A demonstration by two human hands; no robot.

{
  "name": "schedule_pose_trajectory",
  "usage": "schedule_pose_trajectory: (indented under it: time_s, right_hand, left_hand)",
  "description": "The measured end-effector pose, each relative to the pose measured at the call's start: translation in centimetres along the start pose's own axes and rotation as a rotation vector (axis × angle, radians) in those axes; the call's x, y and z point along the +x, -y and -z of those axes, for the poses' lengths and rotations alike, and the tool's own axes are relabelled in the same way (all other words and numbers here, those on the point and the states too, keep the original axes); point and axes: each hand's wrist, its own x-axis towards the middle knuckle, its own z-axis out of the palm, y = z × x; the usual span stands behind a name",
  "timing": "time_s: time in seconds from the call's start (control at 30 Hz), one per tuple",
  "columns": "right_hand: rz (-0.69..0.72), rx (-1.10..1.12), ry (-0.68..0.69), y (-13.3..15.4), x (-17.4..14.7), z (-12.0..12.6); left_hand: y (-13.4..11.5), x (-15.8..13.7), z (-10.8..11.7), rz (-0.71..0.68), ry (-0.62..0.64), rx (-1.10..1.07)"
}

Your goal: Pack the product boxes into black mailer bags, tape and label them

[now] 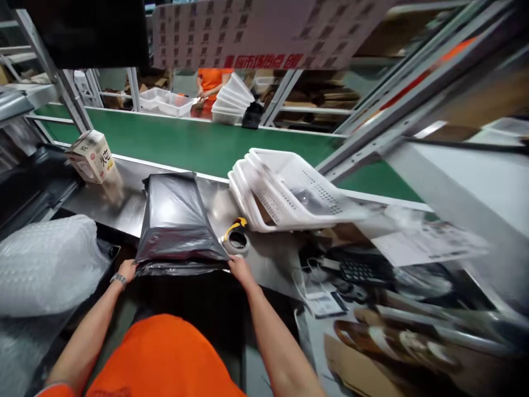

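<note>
A filled dark grey plastic mailing bag (176, 215) lies on the metal bench (128, 176) in front of me, its near edge stretched out toward my body. My left hand (127, 270) is closed on the bag's near left corner, and a watch circles that wrist. At the near right corner, my right hand (239, 268) pinches the same edge. Just beyond the right hand sits a tape dispenser (236, 237) with a yellow and black handle. What the bag contains is hidden.
Tilted white plastic baskets (285, 190) lean in a stack at right. A small printed box (91, 157) stands at left, near a bubble wrap roll (52, 264). Behind runs a green conveyor belt (173, 135). A keypad (359, 271) lies among clutter. Another person (210, 82) stands across the belt.
</note>
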Motion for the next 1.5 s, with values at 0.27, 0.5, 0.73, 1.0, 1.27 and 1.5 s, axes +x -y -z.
schedule_pose_trajectory:
  time_s: [0.27, 0.5, 0.73, 1.0, 1.27, 1.5]
  right_hand:
    - [0.369, -0.016, 0.009, 2.9, -1.2, -1.1]
    - [0.565, -0.446, 0.255, 3.1, -2.4, -5.5]
    - [0.325, -0.4, 0.097, 1.9, -4.2, -3.9]
    - [0.351, 0.039, 0.317, 17.4, -11.2, -21.5]
    - [0.207, 0.069, 0.237, 20.4, -12.1, -26.0]
    - [0.136, 0.18, 0.056, 19.4, -15.6, -23.9]
  left_hand:
    - [1.1, -0.7, -0.5, 0.06, 0.014, -0.131]
    - [1.3, 0.0, 0.3, 0.05, 0.124, -0.18]
    - [2.8, 1.1, 0.2, 0.062, 0.315, -0.455]
    - [4.3, 3.0, 1.4, 0.093, 0.516, -0.786]
    - [3.5, 4.7, 1.4, 0.084, 0.606, -0.781]
    - [3.4, 5.8, 2.1, -0.013, 0.582, -0.684]
